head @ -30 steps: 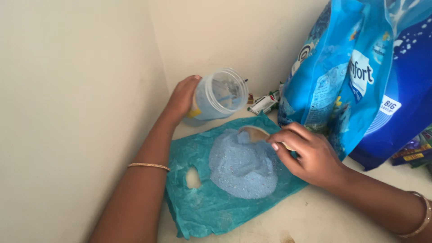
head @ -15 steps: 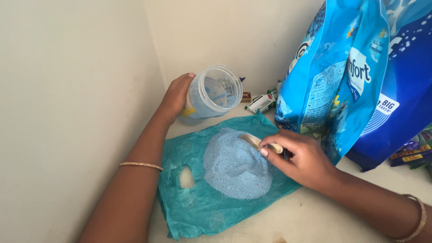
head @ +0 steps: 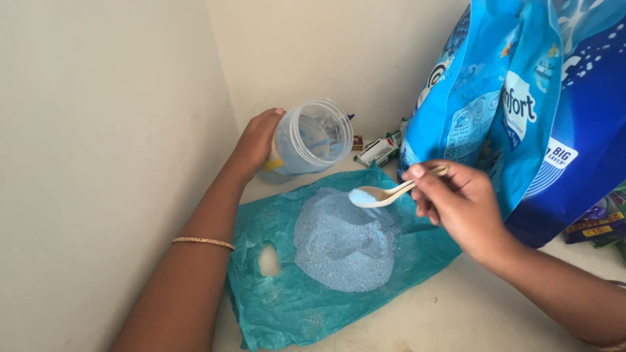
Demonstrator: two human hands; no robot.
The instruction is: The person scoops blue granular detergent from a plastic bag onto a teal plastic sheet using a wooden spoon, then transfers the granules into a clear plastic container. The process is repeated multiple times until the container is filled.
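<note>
The left hand grasps a tilted clear jar at the far left. The right hand pinches a spoon with blue powder, above the powder heap on a teal bag.

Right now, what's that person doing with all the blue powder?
The person's right hand holds a pale plastic spoon with a little blue powder on it, just above a pile of blue washing powder. The pile lies on a teal plastic bag spread flat on the surface. The left hand tips a clear plastic jar towards the spoon. Big blue refill bags stand behind.
</note>
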